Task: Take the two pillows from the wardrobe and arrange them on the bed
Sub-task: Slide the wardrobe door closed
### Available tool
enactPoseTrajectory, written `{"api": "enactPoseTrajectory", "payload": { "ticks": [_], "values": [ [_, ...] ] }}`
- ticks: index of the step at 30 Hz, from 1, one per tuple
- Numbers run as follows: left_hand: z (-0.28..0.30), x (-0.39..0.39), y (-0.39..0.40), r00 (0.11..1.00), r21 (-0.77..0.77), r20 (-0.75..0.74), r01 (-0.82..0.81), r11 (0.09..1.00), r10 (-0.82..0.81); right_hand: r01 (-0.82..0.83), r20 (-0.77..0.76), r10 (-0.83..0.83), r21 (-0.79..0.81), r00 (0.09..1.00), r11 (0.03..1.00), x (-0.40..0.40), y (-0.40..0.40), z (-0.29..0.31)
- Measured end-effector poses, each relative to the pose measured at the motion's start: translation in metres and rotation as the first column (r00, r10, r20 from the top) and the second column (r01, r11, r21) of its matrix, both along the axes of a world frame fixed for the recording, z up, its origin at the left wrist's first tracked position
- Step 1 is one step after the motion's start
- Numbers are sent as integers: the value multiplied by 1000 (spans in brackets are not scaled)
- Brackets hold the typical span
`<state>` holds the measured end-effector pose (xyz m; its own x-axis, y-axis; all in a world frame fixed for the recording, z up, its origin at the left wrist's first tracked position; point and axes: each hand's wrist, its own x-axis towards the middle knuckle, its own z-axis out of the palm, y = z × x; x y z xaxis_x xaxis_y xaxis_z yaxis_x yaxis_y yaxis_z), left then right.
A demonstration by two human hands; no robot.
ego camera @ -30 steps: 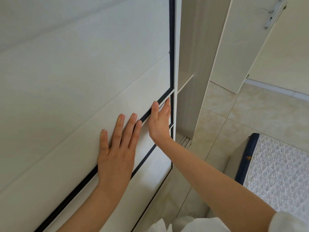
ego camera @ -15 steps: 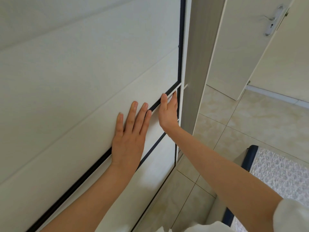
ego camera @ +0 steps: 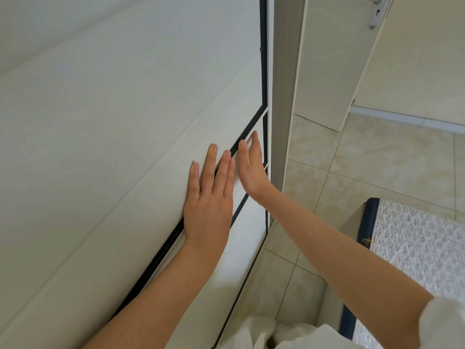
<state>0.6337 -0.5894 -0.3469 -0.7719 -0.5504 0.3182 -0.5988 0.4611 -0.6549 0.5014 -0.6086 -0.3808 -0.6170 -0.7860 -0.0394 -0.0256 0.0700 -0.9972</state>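
Observation:
A white sliding wardrobe door (ego camera: 120,127) with thin dark trim fills the left of the view, its right edge against the grey-wood wardrobe side panel (ego camera: 283,96). My left hand (ego camera: 210,200) lies flat on the door, fingers spread upward. My right hand (ego camera: 251,167) presses flat near the door's right edge, fingers straight. Both hands hold nothing. No pillows are in view; the wardrobe's inside is hidden. A corner of the bed (ego camera: 417,248), a patterned grey-white mattress with dark blue piping, shows at lower right.
Beige tiled floor (ego camera: 364,172) runs between wardrobe and bed. A white room door (ego camera: 327,61) with a metal handle stands open at upper right, beside a wall with a white baseboard.
The sliding door has moved right with both hands on it, covering the open gap and shelf seen a second ago; its edge now meets the side panel.

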Motion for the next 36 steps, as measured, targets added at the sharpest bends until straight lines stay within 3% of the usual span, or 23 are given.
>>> {"api": "enactPoseTrajectory", "payload": {
  "ticks": [15,36],
  "values": [
    [1,-74,-24,993,-19,70,-94,995,95,-37,23,37,-1,999,999,-75,-25,3],
    [2,-129,-43,996,5,51,-72,997,71,-18,36,19,-18,999,1000,-135,-43,2]
  ]
}}
